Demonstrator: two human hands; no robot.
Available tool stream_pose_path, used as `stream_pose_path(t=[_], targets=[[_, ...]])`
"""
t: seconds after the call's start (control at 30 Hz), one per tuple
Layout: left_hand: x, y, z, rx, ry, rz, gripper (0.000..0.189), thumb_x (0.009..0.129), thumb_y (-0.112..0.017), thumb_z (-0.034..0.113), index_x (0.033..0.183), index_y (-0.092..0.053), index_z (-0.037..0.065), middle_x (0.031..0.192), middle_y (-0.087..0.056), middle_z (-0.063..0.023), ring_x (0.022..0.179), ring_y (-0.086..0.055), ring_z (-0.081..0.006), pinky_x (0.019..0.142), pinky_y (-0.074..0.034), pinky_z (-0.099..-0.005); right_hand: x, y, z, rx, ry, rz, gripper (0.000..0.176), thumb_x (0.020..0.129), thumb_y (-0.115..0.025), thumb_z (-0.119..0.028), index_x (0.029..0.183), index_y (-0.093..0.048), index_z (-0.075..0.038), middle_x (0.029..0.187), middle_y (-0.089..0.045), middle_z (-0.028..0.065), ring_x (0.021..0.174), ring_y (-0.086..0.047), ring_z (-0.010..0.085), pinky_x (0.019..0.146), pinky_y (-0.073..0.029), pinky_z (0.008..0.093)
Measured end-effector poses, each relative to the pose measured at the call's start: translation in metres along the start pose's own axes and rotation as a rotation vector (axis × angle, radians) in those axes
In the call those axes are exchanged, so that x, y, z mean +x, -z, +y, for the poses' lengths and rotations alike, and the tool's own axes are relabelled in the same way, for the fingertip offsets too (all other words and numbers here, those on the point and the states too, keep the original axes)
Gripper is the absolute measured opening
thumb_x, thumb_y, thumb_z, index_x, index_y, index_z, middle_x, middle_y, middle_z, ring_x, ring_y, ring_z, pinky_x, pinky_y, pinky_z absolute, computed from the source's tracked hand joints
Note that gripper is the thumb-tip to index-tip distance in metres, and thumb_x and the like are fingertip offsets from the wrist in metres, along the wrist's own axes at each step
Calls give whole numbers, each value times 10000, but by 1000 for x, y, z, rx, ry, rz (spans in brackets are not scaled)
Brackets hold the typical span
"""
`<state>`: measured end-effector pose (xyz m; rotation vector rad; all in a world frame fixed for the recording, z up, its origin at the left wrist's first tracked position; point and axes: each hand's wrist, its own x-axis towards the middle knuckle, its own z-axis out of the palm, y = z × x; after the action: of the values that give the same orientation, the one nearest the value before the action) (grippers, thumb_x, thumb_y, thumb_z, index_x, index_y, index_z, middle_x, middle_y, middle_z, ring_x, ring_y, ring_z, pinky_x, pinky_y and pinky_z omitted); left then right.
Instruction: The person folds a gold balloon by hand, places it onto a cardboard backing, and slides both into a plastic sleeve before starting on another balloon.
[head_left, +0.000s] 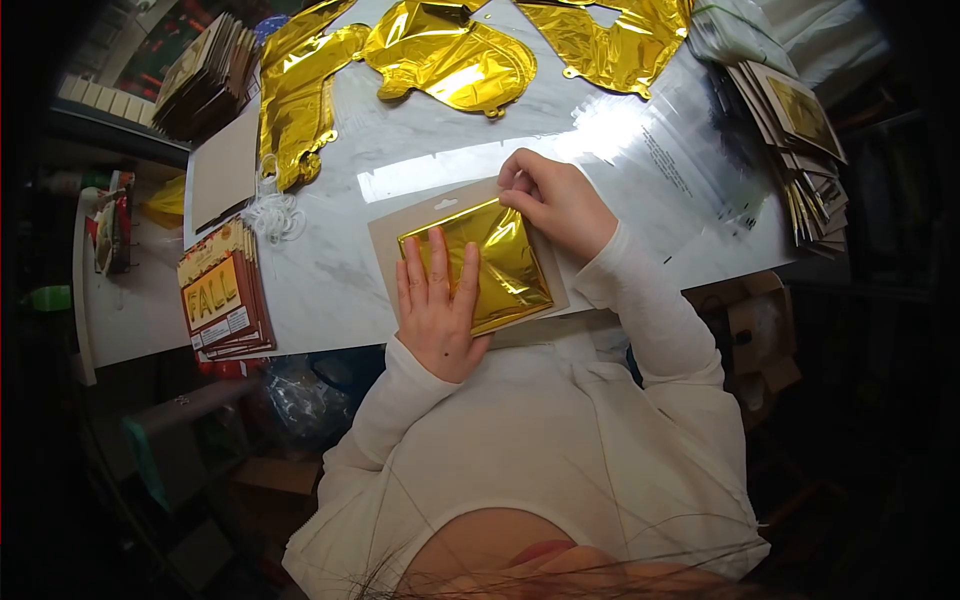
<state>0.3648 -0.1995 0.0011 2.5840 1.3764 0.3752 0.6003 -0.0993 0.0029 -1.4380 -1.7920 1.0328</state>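
A folded gold foil piece (510,262) lies on a grey-brown card (385,238) with a hanging slot, near the table's front edge. My left hand (440,300) rests on the left part of the foil, its fingers spread flat. At the upper right corner of the foil, my right hand (555,200) has its thumb and fingers pinched together. Whatever sits between those fingertips is too small to make out.
Gold foil balloons (450,60) lie along the far side of the table (330,300). Packs labelled FALL (218,295) and white string (273,217) are at left. Clear plastic bags (650,160) and stacked cards (800,115) lie at right.
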Motion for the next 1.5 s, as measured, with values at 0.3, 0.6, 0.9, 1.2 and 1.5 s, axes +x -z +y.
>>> stream_pose_path(t=[0.3, 0.6, 0.9, 1.2, 1.5], targets=[[-1, -7, -5, -69, -1, 10, 1043, 756, -833, 216, 1660, -333, 71, 1700, -184, -354, 1553, -169, -604, 1246, -202, -640, -11, -20, -2, -294, 180, 181, 74, 965, -652, -104, 1021, -639, -57, 908, -689, 139, 887, -659, 350, 784, -531, 434], [-1, -8, 0, 20, 48, 7, 1038, 776, -830, 288, 1668, -331, 102, 1702, -178, -355, 1550, -152, -617, 1234, -180, -677, -18, -30, 4, -629, 399, 259, 232, 829, -648, -46, 1060, -618, -55, 942, -642, 92, 896, -611, 307, 801, -493, 419], [0, -5, 4, 71, 82, -45, 1022, 753, -799, 193, 1664, -344, 113, 1715, -175, -331, 1566, -138, -596, 1222, -130, -728, -15, -31, 4, -783, 333, 325, 214, 852, -658, -101, 1059, -613, -71, 965, -615, 87, 938, -592, 282, 845, -466, 403], [-10, 0, -6, 51, 3, -64, 951, 775, -741, 127, 1651, -369, 130, 1696, -211, -352, 1560, -155, -605, 1210, -133, -742, -77, 8, 20, -891, -11, 545, 488, 1035, -605, -148, 1479, -530, 42, 1538, -522, 262, 1471, -438, 448, 1220, -351, 495], [-27, 2, -25, -48, -154, 18, 680, 961, -662, 152, 1606, -450, 117, 1685, -259, -342, 1540, -229, -609, 1205, -197, -731, -109, 12, 5, -535, 141, 196, 489, 986, -657, -89, 1464, -579, -13, 1562, -521, 226, 1463, -464, 440, 1193, -399, 475]])
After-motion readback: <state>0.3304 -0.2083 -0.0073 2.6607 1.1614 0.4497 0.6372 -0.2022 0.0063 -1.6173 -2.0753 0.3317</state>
